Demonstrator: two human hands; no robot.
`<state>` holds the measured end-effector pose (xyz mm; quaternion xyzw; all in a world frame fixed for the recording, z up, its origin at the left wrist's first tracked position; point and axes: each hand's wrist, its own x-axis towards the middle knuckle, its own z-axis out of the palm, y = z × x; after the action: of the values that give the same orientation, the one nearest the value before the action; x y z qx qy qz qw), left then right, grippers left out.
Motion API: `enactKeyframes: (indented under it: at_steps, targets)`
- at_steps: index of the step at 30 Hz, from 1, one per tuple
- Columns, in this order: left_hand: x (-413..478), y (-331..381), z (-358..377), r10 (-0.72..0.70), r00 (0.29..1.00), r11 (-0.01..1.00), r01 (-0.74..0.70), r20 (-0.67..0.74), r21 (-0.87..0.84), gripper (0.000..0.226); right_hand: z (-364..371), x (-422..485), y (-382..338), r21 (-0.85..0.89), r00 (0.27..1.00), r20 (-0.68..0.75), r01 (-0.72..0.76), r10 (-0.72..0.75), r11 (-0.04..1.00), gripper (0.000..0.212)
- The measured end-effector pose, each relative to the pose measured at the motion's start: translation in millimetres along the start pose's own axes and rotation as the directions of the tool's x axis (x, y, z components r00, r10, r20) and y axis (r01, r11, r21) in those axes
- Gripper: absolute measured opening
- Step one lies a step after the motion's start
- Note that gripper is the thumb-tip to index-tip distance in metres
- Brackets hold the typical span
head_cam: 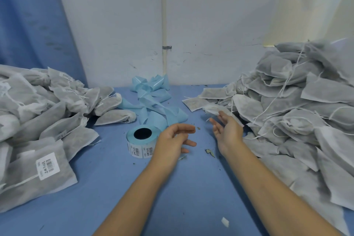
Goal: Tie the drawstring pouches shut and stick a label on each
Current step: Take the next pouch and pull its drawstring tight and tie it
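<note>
A big heap of untied white drawstring pouches (pixel 298 101) with loose strings fills the right side. On the left lies a heap of tied pouches, one showing a barcode label (pixel 47 165). A roll of barcode labels (pixel 142 141) stands mid-table. My left hand (pixel 173 140) hovers just right of the roll, fingers loosely curled, holding nothing. My right hand (pixel 227 131) is stretched out, fingers straight, palm turned left, its fingertips at the edge of a white pouch (pixel 214 109) lying at the foot of the right heap.
Curled light-blue backing strip (pixel 153 99) trails from the roll toward the back wall. Small dry leaf crumbs (pixel 209 152) and a white scrap (pixel 225 222) dot the blue tabletop (pixel 118 188). A white wall with a pipe closes off the back.
</note>
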<state>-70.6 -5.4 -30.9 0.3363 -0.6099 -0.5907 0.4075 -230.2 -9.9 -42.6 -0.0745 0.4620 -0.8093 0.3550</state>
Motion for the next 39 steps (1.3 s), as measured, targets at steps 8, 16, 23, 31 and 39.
enactKeyframes:
  at_steps: [8, 16, 23, 31, 39]
  targets:
    - [-16.0, -13.9, -6.5, -0.029, 0.995, 0.991, 0.016, -0.098, -0.132, 0.044, -9.0, -50.0, 5.2, -0.03, 0.99, 0.078, -0.117, 0.119, 0.993, 0.031]
    - [-28.2, -29.9, -16.3, 0.071, 0.978, 0.984, -0.038, -0.195, 0.172, 0.02, -5.4, -76.5, 28.6, -0.304, 0.978, 0.186, 0.153, -0.099, 0.94, 0.039]
    - [-31.3, -31.6, -19.1, 0.188, 0.884, 0.923, -0.011, -0.427, 0.384, 0.016, -8.8, -82.5, 40.7, -0.394, 0.94, 0.255, 0.314, -0.225, 0.864, 0.032]
    - [-27.2, -28.7, -24.0, -0.01, 0.975, 0.992, 0.038, -0.224, 0.117, 0.024, -10.7, -92.6, 47.4, -0.517, 0.869, 0.42, 0.466, -0.261, 0.718, 0.029]
    - [-28.8, -24.8, -18.1, -0.042, 0.995, 0.994, 0.033, -0.089, -0.103, 0.02, -8.5, -104.7, 47.2, -0.582, 0.862, 0.476, 0.457, -0.174, 0.673, 0.021]
